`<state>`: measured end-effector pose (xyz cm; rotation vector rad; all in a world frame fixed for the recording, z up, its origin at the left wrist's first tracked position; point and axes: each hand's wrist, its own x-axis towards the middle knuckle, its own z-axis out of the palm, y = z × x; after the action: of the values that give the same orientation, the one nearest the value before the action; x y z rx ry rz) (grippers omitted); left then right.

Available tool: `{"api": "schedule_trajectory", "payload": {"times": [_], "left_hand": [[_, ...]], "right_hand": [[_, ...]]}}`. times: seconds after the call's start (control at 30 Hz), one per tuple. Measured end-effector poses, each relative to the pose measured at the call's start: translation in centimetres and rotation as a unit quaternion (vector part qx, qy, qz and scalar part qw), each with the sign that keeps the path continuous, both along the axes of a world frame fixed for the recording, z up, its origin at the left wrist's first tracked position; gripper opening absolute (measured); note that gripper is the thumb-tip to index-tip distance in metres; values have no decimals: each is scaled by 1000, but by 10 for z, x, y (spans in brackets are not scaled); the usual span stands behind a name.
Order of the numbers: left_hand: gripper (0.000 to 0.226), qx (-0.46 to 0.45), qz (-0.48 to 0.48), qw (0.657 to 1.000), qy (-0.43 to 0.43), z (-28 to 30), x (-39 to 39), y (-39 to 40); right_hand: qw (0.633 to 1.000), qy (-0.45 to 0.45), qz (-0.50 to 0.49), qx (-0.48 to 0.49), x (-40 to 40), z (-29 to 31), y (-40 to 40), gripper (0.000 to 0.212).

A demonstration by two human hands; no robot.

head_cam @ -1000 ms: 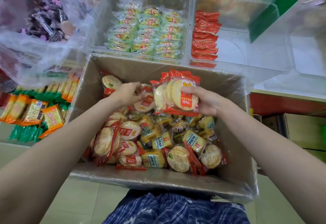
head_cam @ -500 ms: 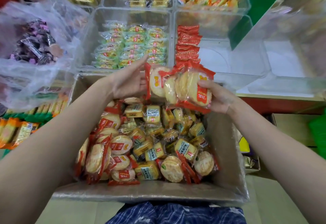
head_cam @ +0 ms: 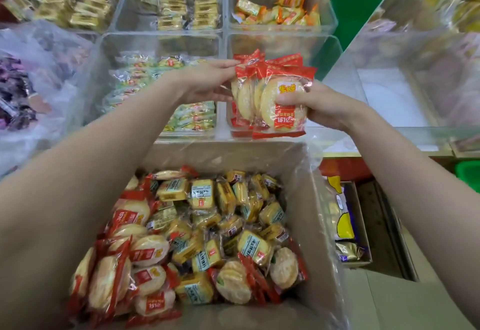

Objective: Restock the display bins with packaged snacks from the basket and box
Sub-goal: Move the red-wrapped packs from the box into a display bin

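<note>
Both hands are up over the clear bins, sharing one bundle of rice cracker packs point(head_cam: 270, 98), the round pale ones in red-edged wrappers. The right hand point(head_cam: 322, 106) has its fingers point(head_cam: 287, 100) clamped across the front pack, thumb pressed right onto the wrapper. The left hand point(head_cam: 207, 83) steadies the other side, fingers closed on the bundle with a fingertip up at the red top seams. The bundle is held upright, just above the front right bin point(head_cam: 335, 52), which already has a few of the same red packs point(head_cam: 240, 122) low against its near wall.

Below the arms sits the cardboard box point(head_cam: 311, 226) with a plastic liner, packed with more of those red cracker packs point(head_cam: 148, 249) on the left side and small yellow wrapped snacks point(head_cam: 200, 194) heaped through the middle and right.

The bin to the left of the target one holds green and white packs point(head_cam: 192, 116). The back row has yellow packs point(head_cam: 187, 0) in the middle bin and orange and gold ones point(head_cam: 275, 13) in the right bin. A loose plastic bag point(head_cam: 39, 83) with dark purple candies is off to the far left. A smaller box point(head_cam: 361, 226) with blue and yellow packaging sits on the floor just right of the big one.
</note>
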<state>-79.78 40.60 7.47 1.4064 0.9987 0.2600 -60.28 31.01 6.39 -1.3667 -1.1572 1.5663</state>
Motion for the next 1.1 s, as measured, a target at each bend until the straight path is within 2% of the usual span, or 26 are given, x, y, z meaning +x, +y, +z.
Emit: {"api": "schedule_trajectory", "payload": {"times": [0.13,0.23,0.27,0.3,0.33,0.37,0.4,0.43,0.5,0.57,0.6,0.7,0.8,0.93,1.1], "left_hand": [[19,-1,-15,1000,0,5,44,40],[22,-26,68,992,-103,-3,72,72],[26,4,95,991,-94,-10,79,82],[27,94,76,992,-24,-17,84,90],[28,211,7,971,109,-25,88,96],[34,299,-80,923,227,-37,92,100],[45,336,-164,875,309,-50,94,104],[57,333,-230,837,367,-63,96,106],[78,344,-316,774,427,-85,101,110],[86,368,-347,732,456,-97,103,115],[88,381,-349,722,460,-99,104,117],[85,434,-344,696,458,-101,105,121],[83,452,-339,688,455,-106,107,121],[88,445,-328,698,456,-110,109,119],[81,436,-317,715,444,-109,109,118]], "right_hand": [[999,24,-31,10,29,0,33,48],[993,78,-84,24,55,-17,61,67],[988,101,-111,25,66,-26,69,81],[984,115,-138,20,77,-35,77,92],[982,106,-159,14,88,-45,85,98],[983,76,-168,12,98,-57,94,98],[987,27,-158,4,106,-67,101,95],[990,-21,-141,-8,111,-78,108,88],[989,-90,-111,-24,118,-101,123,60],[986,-130,-99,-36,122,-120,139,49],[985,-142,-89,-42,121,-128,146,53],[981,-180,-51,-52,113,-147,159,86],[971,-234,-25,-30,102,-161,158,90],[963,-259,-76,-28,95,-175,152,105],[941,-330,-64,-49,91,-182,150,100]]}}
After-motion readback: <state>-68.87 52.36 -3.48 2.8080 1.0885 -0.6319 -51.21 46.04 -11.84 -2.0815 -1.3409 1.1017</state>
